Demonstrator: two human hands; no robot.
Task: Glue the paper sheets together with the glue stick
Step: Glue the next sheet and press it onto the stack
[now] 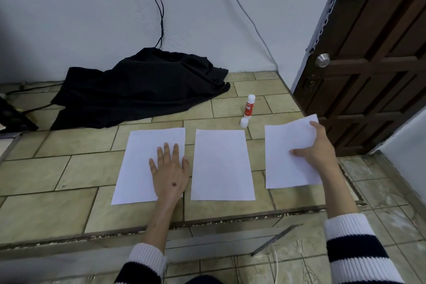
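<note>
Three white paper sheets lie side by side on a tiled ledge. My left hand (169,172) rests flat, fingers spread, on the left sheets (138,163), which look like two stacked sheets slightly offset. The middle sheet (222,166) lies untouched. My right hand (319,147) grips the right sheet (285,157) at its right edge, thumb on top, with the far corner lifted. A red-and-white glue stick (249,106) stands upright beyond the middle sheet, and its white cap (244,122) sits just in front of it.
A crumpled black cloth (143,85) lies at the back left against the white wall. A dark wooden door (373,53) stands at the right. The ledge's front edge (207,221) drops to a lower tiled floor with a metal strip (276,238) and loose wires.
</note>
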